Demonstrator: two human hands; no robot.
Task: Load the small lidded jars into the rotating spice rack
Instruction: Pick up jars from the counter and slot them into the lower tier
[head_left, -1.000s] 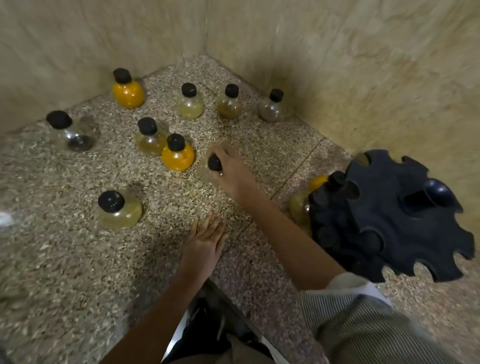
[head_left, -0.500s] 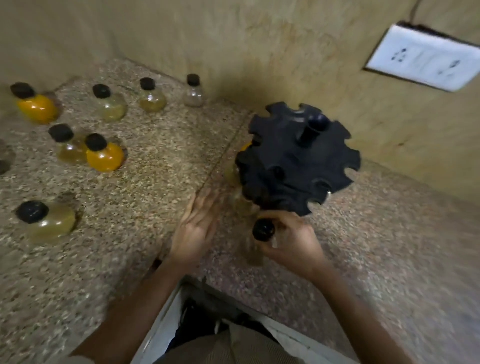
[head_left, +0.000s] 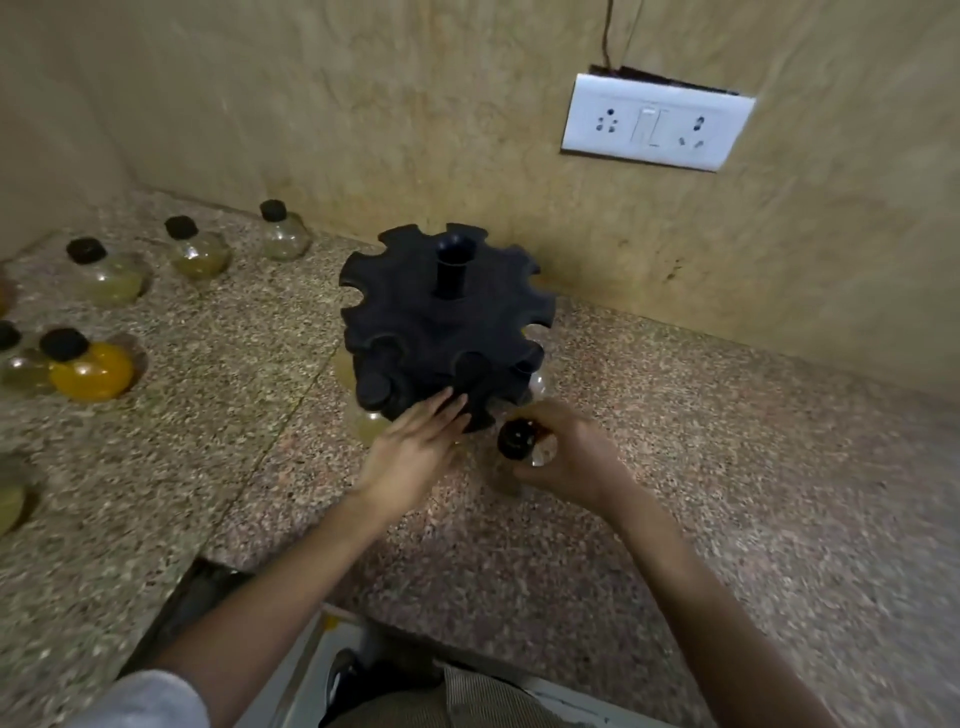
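Note:
The black rotating spice rack (head_left: 415, 312) stands on the speckled stone counter (head_left: 727, 467) near the wall, with several jars hanging in its lower slots. My right hand (head_left: 576, 462) grips a clear jar with a black lid (head_left: 515, 440) just in front of the rack's near edge. My left hand (head_left: 415, 447) lies flat with fingers apart, its fingertips touching the rack's near rim. Loose jars stand to the left: an orange one (head_left: 91, 366), pale yellow ones (head_left: 106, 275) (head_left: 197, 249), and a clear one (head_left: 283, 234).
A wall rises right behind the rack, with a white socket plate (head_left: 657, 127) on it. The counter's front edge has a notch (head_left: 332, 597) where I stand. More jars are cut off by the left frame edge (head_left: 10, 358).
My right hand picked a jar from the left group and carried it over to the rack's front. My left hand moved from the counter up to the rack's rim. The view swung right.

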